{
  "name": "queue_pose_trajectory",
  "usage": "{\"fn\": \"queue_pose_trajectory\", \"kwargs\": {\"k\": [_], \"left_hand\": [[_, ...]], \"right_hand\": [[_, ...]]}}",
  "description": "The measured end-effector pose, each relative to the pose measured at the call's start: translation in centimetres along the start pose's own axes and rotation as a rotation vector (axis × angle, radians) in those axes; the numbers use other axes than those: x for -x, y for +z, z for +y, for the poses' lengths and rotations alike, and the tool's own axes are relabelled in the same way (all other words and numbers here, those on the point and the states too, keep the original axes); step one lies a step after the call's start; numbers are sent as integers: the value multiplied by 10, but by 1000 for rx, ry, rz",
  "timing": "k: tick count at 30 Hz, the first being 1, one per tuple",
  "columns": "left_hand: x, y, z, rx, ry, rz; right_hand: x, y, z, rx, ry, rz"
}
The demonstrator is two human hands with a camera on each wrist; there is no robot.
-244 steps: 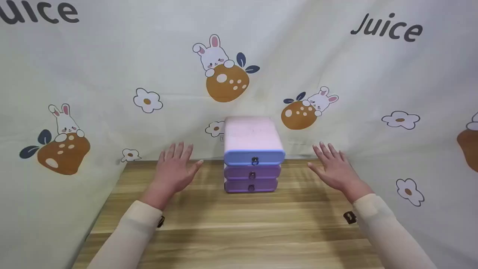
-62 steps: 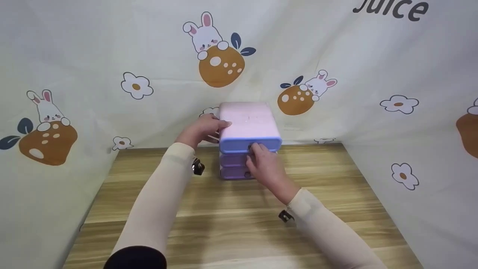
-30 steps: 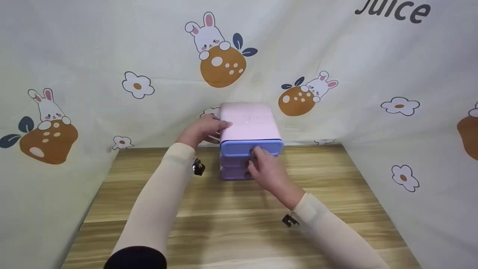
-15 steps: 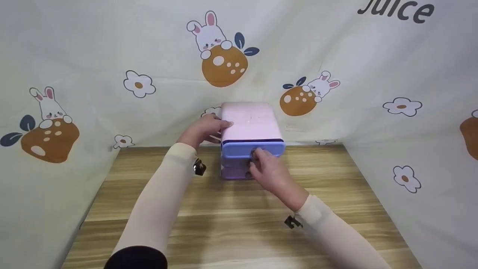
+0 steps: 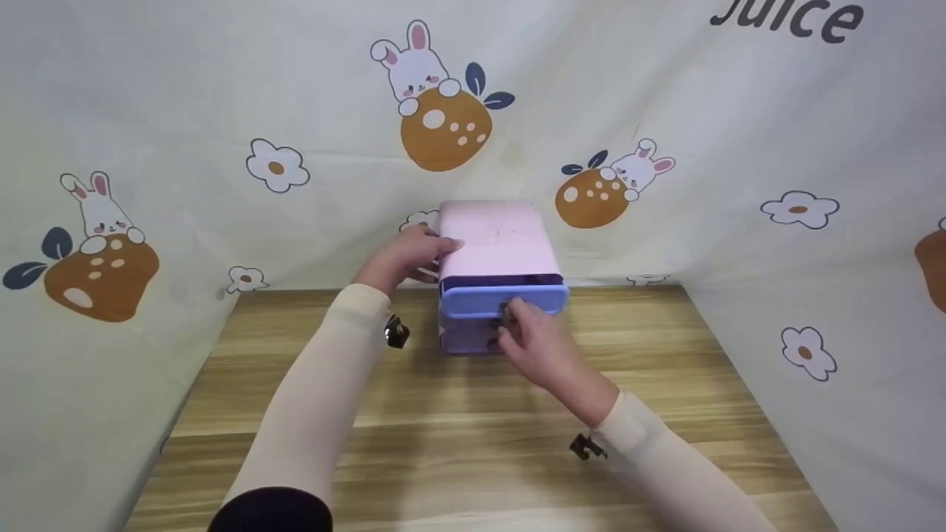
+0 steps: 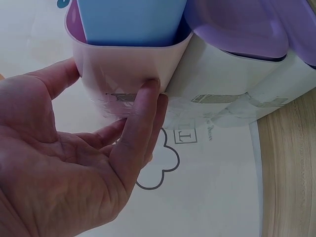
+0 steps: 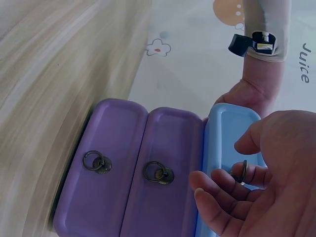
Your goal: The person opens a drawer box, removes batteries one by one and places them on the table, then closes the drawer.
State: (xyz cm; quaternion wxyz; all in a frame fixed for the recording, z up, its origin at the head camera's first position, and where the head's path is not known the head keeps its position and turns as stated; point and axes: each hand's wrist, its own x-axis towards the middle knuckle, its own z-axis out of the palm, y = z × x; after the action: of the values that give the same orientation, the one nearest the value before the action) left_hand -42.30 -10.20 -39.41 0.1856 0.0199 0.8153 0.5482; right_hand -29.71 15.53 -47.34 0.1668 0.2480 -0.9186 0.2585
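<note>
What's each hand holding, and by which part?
The right hand has a finger hooked through the ring of the blue drawer. The left hand holds the cabinet by its upper left edge, thumb on top, fingers on the side.

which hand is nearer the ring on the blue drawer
Right: the right hand has its fingers at the ring; the left hand holds the pink casing at its left, farther back.
</note>
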Motion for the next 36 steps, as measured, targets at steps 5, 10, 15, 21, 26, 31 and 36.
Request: {"fn": "queue_pose_trajectory", "kwargs": {"k": [5,10,15,21,26,31,36], "left_hand": [[0,-1,0,-16,-6,5],[0,-3,1,-20,-14,12],[1,-2,1,-28,-6,16],[1,-2,-1,-19,7,20],[-1,0,-2,4,8,17],[-1,2,-2,10,0,15],[1,2,-1,21,2,15]], "right_hand": [[4,-1,-2,-14,19,-8],[6,0,-2,-13,18,5],[8,-1,-2,-27,17,20],[9,-1,-2,-28,-4,47],[11,-3,-2,-14,-23,65],[13,-5,-3,-14,-19,53],[14,-6,-4,-22,-22,47]]}}
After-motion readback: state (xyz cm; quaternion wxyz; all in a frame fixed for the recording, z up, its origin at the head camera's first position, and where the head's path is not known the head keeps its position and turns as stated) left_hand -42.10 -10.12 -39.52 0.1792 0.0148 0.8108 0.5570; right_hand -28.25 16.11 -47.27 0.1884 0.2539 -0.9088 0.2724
